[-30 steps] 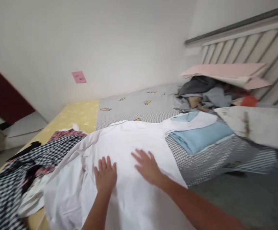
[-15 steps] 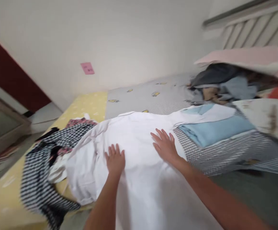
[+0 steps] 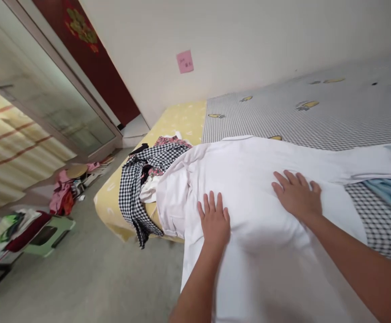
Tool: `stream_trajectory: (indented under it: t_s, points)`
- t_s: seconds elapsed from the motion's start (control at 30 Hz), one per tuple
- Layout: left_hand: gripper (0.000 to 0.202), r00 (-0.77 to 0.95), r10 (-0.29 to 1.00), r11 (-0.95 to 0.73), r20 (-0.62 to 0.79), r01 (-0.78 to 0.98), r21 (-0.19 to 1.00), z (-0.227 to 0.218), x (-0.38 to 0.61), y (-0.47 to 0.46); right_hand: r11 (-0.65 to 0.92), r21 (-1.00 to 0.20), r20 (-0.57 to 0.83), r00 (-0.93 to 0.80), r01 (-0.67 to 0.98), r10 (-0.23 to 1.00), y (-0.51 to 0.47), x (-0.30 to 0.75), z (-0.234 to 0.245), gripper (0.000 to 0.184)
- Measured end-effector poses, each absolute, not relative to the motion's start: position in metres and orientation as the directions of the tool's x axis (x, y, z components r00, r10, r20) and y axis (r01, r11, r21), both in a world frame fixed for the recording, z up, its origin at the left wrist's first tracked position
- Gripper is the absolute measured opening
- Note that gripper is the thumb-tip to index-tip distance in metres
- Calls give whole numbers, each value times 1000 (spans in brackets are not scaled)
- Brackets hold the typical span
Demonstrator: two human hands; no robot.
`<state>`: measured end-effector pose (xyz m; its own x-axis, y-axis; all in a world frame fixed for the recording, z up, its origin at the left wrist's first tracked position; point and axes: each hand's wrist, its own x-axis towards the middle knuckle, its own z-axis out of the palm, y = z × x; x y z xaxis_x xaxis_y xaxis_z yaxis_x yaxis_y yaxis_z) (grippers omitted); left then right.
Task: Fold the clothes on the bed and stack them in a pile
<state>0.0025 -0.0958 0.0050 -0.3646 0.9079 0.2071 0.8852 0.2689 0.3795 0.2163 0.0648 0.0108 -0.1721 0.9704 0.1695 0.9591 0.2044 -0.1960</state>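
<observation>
A white garment (image 3: 245,175) lies spread over the bed, its near part hanging down toward me and a sleeve stretching to the right. Flat on its left part rests my left hand (image 3: 214,220), fingers spread. My right hand (image 3: 298,195) lies on it further right, palm down with the fingers apart. Neither hand grips the cloth. Beside the garment's left end is a heap with a black-and-white checked garment (image 3: 131,193). A folded light-blue cloth (image 3: 388,195) shows at the right edge, partly under the white sleeve.
The bed has a yellow sheet (image 3: 182,114) at its left end and a grey checked sheet (image 3: 269,119) with pineapple prints. On the floor at left stand a green stool (image 3: 52,235) and a pile of pink clothes (image 3: 61,190). A pink note (image 3: 185,61) is on the wall.
My view has swung left, bringing the stool and glass door into sight. Both hands stay flat on the white garment, which looks a little smoother at its left part.
</observation>
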Motion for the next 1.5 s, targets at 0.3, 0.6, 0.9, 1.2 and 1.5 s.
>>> stream_trajectory:
  t_s: [0.3, 0.6, 0.9, 1.2, 1.5]
  points:
    - [50, -650, 757, 545, -68, 572, 613, -30, -15, -236, 188, -236, 100, -169, 953, 981, 56, 216, 23, 69]
    - [63, -614, 389, 442, -687, -530, 724, -72, -44, -332, 161, -198, 80, -148, 967, 986, 48, 211, 28, 73]
    - [53, -340, 663, 293, -666, -701, 650, -45, -31, -310, 135, -205, 89, -119, 969, 989, 47, 210, 28, 68]
    - [47, -513, 525, 160, -679, -724, 671, -58, -41, -327, 148, -248, 109, -124, 957, 986, 45, 209, 28, 71]
    - [54, -810, 153, 282, -567, -514, 810, -90, -110, -304, 147, -191, 99, -130, 970, 987, 59, 213, 18, 69]
